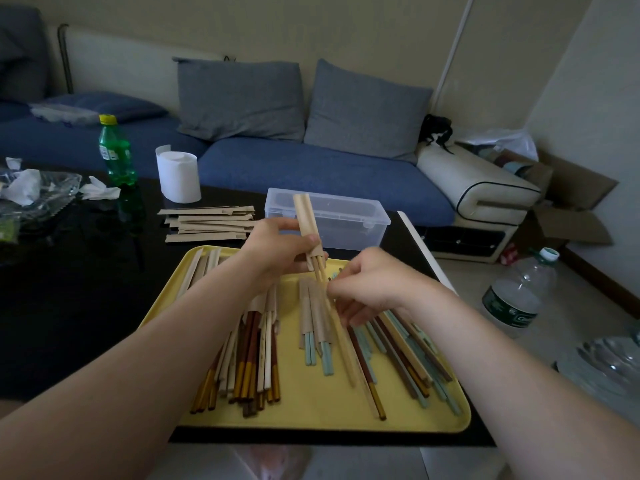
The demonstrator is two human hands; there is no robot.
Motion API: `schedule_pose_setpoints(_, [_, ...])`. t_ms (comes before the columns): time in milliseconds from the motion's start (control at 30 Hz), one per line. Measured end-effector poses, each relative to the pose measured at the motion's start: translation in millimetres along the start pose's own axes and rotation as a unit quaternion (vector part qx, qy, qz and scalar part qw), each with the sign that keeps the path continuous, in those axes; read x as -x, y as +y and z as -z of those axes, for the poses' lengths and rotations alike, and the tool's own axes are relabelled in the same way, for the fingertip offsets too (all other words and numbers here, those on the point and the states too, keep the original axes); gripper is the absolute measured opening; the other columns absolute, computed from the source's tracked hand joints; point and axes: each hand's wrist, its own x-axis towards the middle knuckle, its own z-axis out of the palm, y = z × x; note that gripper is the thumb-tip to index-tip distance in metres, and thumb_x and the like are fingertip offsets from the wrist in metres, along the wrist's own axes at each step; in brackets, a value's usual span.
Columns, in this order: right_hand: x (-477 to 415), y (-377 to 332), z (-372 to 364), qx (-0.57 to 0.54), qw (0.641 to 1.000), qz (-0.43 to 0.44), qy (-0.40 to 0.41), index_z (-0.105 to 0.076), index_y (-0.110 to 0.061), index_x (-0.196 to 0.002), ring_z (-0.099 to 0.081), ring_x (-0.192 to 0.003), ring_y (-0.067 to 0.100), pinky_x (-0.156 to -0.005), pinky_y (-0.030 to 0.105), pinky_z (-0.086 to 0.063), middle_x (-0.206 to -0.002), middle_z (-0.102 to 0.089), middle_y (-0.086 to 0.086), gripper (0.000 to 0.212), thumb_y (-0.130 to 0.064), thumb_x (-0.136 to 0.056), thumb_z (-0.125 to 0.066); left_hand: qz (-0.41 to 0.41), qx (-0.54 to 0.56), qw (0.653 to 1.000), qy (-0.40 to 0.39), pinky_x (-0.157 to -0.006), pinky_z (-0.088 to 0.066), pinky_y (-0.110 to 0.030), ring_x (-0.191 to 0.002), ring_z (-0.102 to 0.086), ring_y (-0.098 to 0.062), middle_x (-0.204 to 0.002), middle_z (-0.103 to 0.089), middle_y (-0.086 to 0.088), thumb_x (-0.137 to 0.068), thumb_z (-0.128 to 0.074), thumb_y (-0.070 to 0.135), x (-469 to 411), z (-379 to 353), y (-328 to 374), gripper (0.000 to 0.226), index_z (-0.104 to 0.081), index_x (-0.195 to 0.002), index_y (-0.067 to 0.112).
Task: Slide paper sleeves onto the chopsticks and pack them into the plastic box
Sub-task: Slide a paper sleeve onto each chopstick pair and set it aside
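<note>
1. A person's left hand [277, 247] grips a tan paper sleeve [307, 223] above a yellow tray [311, 407], thumb and fingers closed around its lower half; the sleeve tilts up toward 12 o'clock.
2. The right hand [374, 285], at 4 o'clock from the left, pinches a pair of pale chopsticks [337, 327] whose top ends sit inside the sleeve's mouth; their free ends slant down toward 5 o'clock over the tray.
3. On the tray lie three groups: a sleeved pile of brown, white and gold-tipped sticks [249, 362] at 7 o'clock of the hands, sleeved light-blue pairs [317, 327] at 6 o'clock, and loose bare chopsticks [405, 355] at 5 o'clock.
4. A clear plastic box [349, 220], lid off, stands on the black table [86, 289] at 12 o'clock of the tray; whether it holds anything cannot be told.
5. A stack of empty sleeves [207, 223] lies just left of the box, with a paper roll [178, 176] and a green bottle [116, 154] beyond at 11 o'clock.
</note>
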Motion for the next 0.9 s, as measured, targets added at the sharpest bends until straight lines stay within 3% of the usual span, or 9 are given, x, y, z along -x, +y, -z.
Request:
schedule_pose_setpoints(67, [-6,3,-1,-0.078,0.995,0.019,0.066,-0.07,-0.011,-0.102,-0.082,-0.074,0.025,-0.074,0.042,-0.069,-0.076,-0.081,0.011,0.011,-0.011,-0.095,-0.078,0.019,-0.023,0.999,-0.018,-0.063,-0.063,-0.03,-0.085,-0.08,-0.026,-0.106,-0.076,-0.02,-0.094,-0.075,0.006,2,-2,1,0.034,-0.062,-0.125,0.008])
schedule_pose_setpoints(167, [-14,8,-2,-0.156,0.982,0.016,0.106,-0.058,-0.018,-0.114,-0.082,-0.07,0.024,-0.07,0.042,-0.069,-0.079,-0.081,0.012,0.035,-0.012,-0.092,-0.085,0.049,-0.047,0.997,-0.046,-0.062,-0.063,-0.03,-0.086,-0.08,-0.027,-0.102,-0.078,-0.019,-0.092,-0.077,0.007,4,-3,2,0.034,-0.064,-0.123,0.007])
schedule_pose_setpoints(333, [-6,6,2,-0.127,0.991,-0.019,0.024,-0.07,-0.013,-0.112,-0.083,-0.076,0.026,-0.072,0.04,-0.069,-0.083,-0.082,0.012,0.024,-0.01,-0.093,-0.085,0.039,-0.064,0.997,-0.015,-0.06,-0.063,-0.028,-0.082,-0.08,-0.024,-0.1,-0.078,-0.017,-0.092,-0.077,0.009,2,0,3,0.033,-0.063,-0.122,0.01])
schedule_pose_setpoints(500, [-10,6,0,-0.133,0.991,-0.001,0.033,-0.068,-0.016,-0.129,-0.083,-0.078,0.026,-0.077,0.043,-0.069,-0.084,-0.083,0.011,0.048,-0.002,-0.088,-0.088,0.062,-0.074,0.995,-0.016,-0.058,-0.062,-0.027,-0.08,-0.08,-0.023,-0.099,-0.077,-0.017,-0.092,-0.078,0.008,4,5,6,0.032,-0.065,-0.12,0.007])
schedule_pose_setpoints(700, [-14,-3,-14,-0.162,0.986,0.032,0.031,-0.076,-0.014,-0.114,-0.082,-0.075,0.02,-0.07,0.034,-0.068,-0.084,-0.083,0.006,0.015,-0.023,-0.103,-0.075,0.054,-0.124,0.989,-0.055,-0.065,-0.063,-0.028,-0.083,-0.08,-0.021,-0.089,-0.081,-0.01,-0.093,-0.078,0.016,9,11,12,0.02,-0.075,-0.109,0.005])
schedule_pose_setpoints(800, [-17,-11,-22,-0.147,0.989,0.006,0.029,-0.078,-0.011,-0.109,-0.083,-0.08,0.022,-0.066,0.03,-0.066,-0.087,-0.083,0.008,0.012,-0.02,-0.105,-0.071,0.045,-0.182,0.982,0.022,-0.057,-0.059,-0.027,-0.075,-0.079,-0.02,-0.09,-0.08,-0.009,-0.103,-0.066,0.031,1,17,11,0.025,-0.074,-0.105,0.007])
schedule_pose_setpoints(900, [-17,-23,-33,-0.162,0.986,-0.025,-0.033,-0.077,-0.003,-0.111,-0.082,-0.082,0.024,-0.065,0.029,-0.066,-0.091,-0.083,0.014,0.014,-0.014,-0.103,-0.072,-0.012,-0.311,0.933,0.181,-0.063,-0.057,-0.032,-0.083,-0.071,-0.022,-0.099,-0.073,-0.011,-0.103,-0.06,0.023,-16,34,5,0.015,-0.07,-0.103,0.01])
